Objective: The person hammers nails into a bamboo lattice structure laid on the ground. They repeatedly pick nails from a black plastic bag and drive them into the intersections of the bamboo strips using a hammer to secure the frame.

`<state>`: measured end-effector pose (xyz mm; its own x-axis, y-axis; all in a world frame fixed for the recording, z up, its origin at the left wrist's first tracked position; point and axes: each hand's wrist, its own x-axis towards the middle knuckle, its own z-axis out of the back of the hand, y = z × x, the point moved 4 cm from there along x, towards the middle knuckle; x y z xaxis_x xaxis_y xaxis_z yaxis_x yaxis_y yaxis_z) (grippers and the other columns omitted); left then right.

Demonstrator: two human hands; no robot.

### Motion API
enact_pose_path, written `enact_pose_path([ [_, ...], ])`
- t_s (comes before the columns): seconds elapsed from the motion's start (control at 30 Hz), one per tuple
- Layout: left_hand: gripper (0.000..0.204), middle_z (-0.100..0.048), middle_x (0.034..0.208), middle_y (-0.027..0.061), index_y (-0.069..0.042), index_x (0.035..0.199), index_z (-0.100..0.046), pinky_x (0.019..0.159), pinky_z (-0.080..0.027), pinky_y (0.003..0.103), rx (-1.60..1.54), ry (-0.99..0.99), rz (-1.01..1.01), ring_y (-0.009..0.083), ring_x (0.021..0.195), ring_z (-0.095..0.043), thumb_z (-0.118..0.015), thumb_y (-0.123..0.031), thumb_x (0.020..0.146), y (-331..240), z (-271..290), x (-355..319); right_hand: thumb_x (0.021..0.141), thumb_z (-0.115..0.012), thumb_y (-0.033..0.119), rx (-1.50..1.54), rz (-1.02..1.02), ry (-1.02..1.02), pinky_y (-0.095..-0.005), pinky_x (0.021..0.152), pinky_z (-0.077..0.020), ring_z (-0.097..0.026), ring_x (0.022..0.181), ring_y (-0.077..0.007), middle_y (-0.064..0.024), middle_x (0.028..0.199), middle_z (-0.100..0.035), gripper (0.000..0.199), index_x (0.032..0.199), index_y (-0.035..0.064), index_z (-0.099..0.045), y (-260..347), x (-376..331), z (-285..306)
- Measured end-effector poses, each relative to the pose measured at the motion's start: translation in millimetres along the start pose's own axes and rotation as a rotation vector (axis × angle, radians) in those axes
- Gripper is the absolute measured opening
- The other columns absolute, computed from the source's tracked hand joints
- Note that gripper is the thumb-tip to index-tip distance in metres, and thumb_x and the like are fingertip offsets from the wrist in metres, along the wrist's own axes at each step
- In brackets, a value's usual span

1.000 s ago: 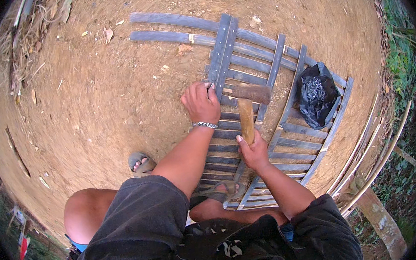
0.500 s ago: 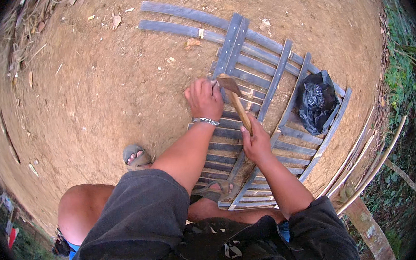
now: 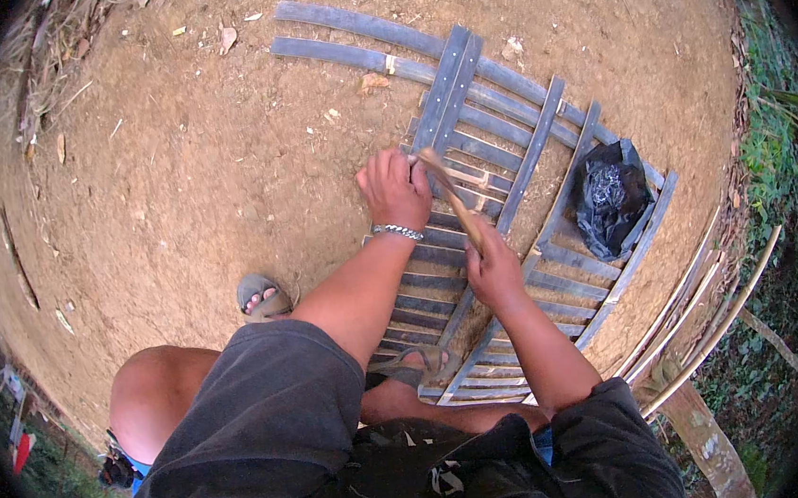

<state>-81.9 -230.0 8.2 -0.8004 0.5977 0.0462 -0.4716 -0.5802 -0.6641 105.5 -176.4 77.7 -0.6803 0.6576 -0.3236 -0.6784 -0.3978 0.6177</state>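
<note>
On the dirt ground lies a lattice of dark grey slats (image 3: 531, 154), with pale cut edges and small shiny dots along some crosspieces. My left hand (image 3: 396, 190), a chain bracelet at its wrist, rests on the lattice's left side. Its fingers are bent and pressed together; whatever they pinch is too small to make out. My right hand (image 3: 495, 271) is closed round the wooden handle of a hatchet (image 3: 459, 208). The hatchet's dark head is turned nearly edge-on, right beside the left fingertips.
A crumpled black plastic bag (image 3: 597, 234) holding small shiny metal pieces (image 3: 605, 183) sits on the lattice's right side. My sandalled foot (image 3: 419, 366) is at the near slats, the other (image 3: 264, 298) on dirt. Long pale poles (image 3: 723, 320) lie at right, by green plants (image 3: 776, 159).
The hatchet head has turned from showing its flat face to nearly edge-on, staying close to the left fingertips. My left hand has kept its place on the lattice.
</note>
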Motion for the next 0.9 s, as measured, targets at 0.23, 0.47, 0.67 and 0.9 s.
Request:
enact_pose_path([
  [0.23, 0.017, -0.062, 0.106, 0.012, -0.008, 0.098, -0.063, 0.093, -0.039, 0.049, -0.021, -0.044, 0.004, 0.0344, 0.106, -0.058, -0.07, -0.014, 0.084, 1.6, 0.6, -0.1, 0.096, -0.064, 0.01, 0.035, 0.032, -0.052, -0.0481, 0.095, -0.0536, -0.064, 0.114, -0.0453, -0.0217, 0.132, -0.064, 0.048, 0.142, 0.0086, -0.052, -1.7, -1.2, 1.8],
  [0.47, 0.013, -0.062, 0.105, 0.0096, -0.01, 0.095, -0.064, 0.092, -0.039, 0.047, -0.029, -0.015, 0.032, 0.0322, 0.104, -0.058, -0.07, -0.016, 0.086, 0.3, 0.0, 0.8, 0.097, -0.064, 0.012, 0.035, -0.014, -0.108, -0.047, 0.096, -0.0529, -0.065, 0.115, -0.0447, -0.0243, 0.127, -0.065, 0.044, 0.14, 0.0054, -0.052, -14.3, 2.0, -3.4],
  [0.67, 0.013, -0.062, 0.103, 0.0088, -0.011, 0.096, -0.064, 0.089, -0.038, 0.046, -0.036, -0.048, 0.03, 0.0313, 0.104, -0.059, -0.07, -0.015, 0.085, 1.3, 1.4, 2.2, 0.098, -0.063, 0.014, 0.102, -0.02, -0.029, -0.0471, 0.096, -0.0528, -0.065, 0.115, -0.0452, -0.0254, 0.126, -0.066, 0.045, 0.141, 0.0065, -0.052, 1.6, 1.2, 2.8],
  [0.9, 0.016, -0.06, 0.103, 0.0076, -0.011, 0.096, -0.062, 0.094, -0.038, 0.047, -0.029, -0.022, 0.017, 0.0297, 0.104, -0.057, -0.07, -0.016, 0.084, 3.5, 0.9, 0.9, 0.098, -0.063, 0.013, 0.029, -0.103, 0.093, -0.0484, 0.095, -0.0533, -0.064, 0.115, -0.0454, -0.0242, 0.127, -0.065, 0.046, 0.143, 0.0129, -0.052, 1.9, 8.2, 3.3],
])
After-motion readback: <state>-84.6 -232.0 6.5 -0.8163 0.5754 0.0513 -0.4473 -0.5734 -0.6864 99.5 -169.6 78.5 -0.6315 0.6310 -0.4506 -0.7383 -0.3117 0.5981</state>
